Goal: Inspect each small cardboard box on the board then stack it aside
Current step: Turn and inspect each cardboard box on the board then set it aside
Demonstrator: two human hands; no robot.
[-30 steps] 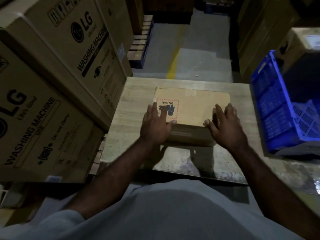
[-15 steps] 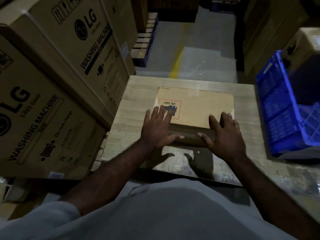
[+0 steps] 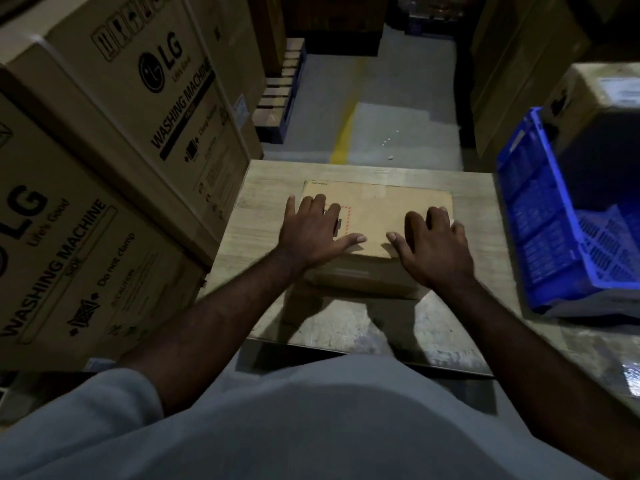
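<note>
Resting flat on the small cardboard box (image 3: 377,216) at the middle of the surface (image 3: 263,209), your left hand (image 3: 311,233) and right hand (image 3: 433,247) lie spread, gripping nothing. It looks light and stiff; take it by both side edges.

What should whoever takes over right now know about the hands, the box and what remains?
Left hand: open, fingers spread flat on top of the flat brown cardboard box, partly covering its red-bordered label.
Right hand: open, resting on the box top near its right edge.
The box lies flat on the pale wooden board; a blue plastic crate stands to the right.
Done: no stacked boxes in view.
Left: finish inspecting this box, then stack it aside.
</note>
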